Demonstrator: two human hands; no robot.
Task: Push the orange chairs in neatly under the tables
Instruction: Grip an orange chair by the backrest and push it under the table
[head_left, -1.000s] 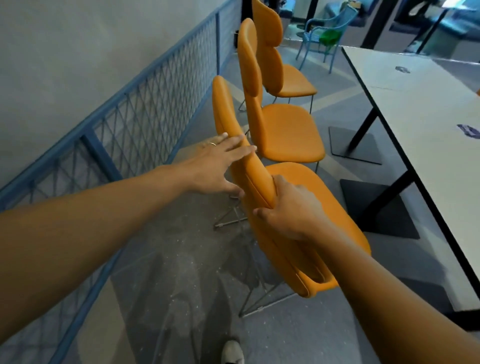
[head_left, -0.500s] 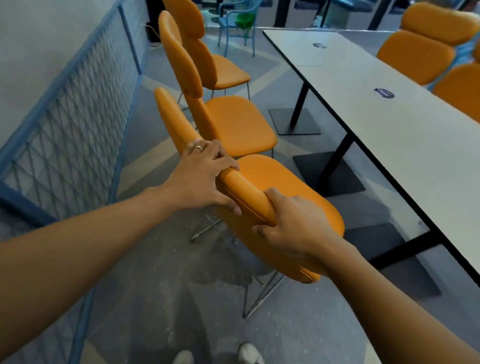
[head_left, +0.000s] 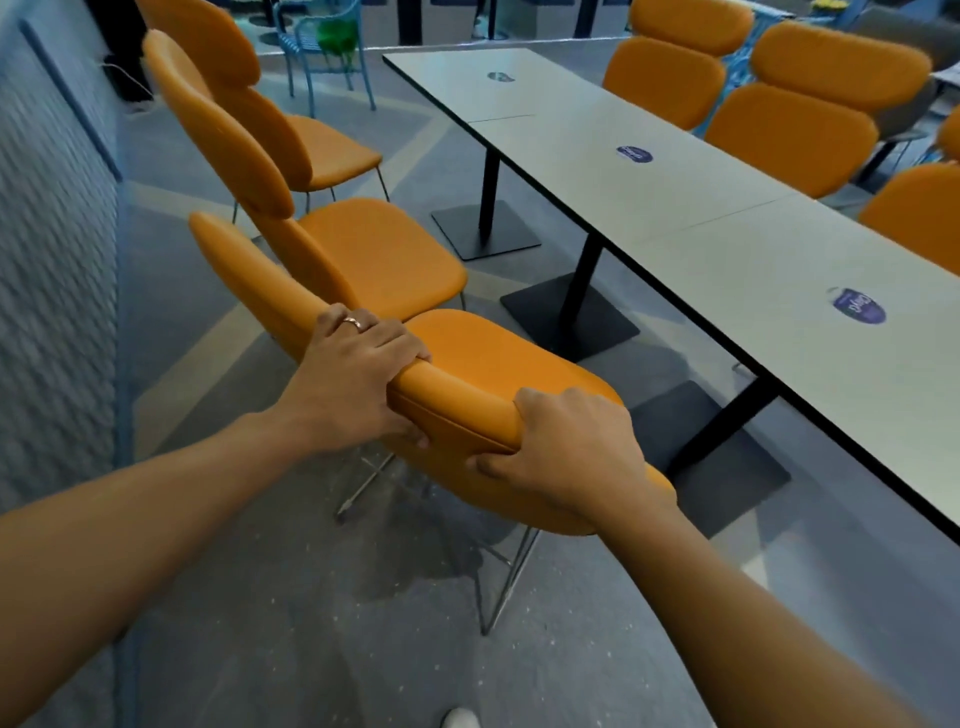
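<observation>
The nearest orange chair (head_left: 483, 358) stands in front of me, away from the long grey table (head_left: 727, 249) on the right. My left hand (head_left: 353, 379) grips the top of its backrest, fingers curled over the front edge. My right hand (head_left: 571, 452) grips the same backrest further right, thumb underneath. Two more orange chairs (head_left: 384, 249) (head_left: 322, 150) stand in a row behind it, also pulled out from the table. Their seats point toward the table.
A blue mesh railing (head_left: 57, 249) runs close along the left. Black table pedestals with square bases (head_left: 566, 317) stand under the table. More orange chairs (head_left: 789, 130) line the table's far side. A blue chair (head_left: 322, 57) stands at the back. My shoe (head_left: 460, 719) shows below.
My view has swung right toward the table. The left hand went from lying flat on the backrest to gripping its top edge. The right hand keeps its hold.
</observation>
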